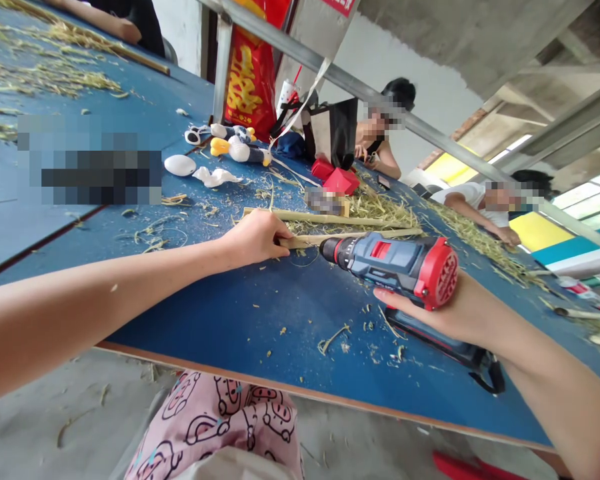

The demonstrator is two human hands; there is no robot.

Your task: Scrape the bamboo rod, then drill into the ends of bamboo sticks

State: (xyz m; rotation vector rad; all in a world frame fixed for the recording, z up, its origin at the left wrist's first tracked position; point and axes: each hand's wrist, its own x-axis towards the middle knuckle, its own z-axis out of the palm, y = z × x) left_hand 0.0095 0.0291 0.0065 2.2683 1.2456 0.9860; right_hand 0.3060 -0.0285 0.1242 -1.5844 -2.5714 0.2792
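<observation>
My left hand point(257, 235) is closed round the near end of a pale bamboo strip point(345, 238) lying low over the blue table. In my right hand point(445, 313) is a cordless drill point(385, 259), blue-grey and red, its chuck pointing left toward the strip close to my left fingers. Whether the bit touches the strip is too small to tell. My right fingers wrap the drill's grip, with part of them hidden behind its body. Just beyond the held strip lies another bamboo strip point(305, 217), roughly alongside it.
Shavings point(385, 210) litter the blue table point(280, 320). Beyond my left hand are white-and-yellow bird figures point(240, 151), a white oval piece point(180, 165) and red boxes point(343, 181). A red bag point(250, 80) stands behind, under a slanting metal bar point(380, 103). Other people sit across the table.
</observation>
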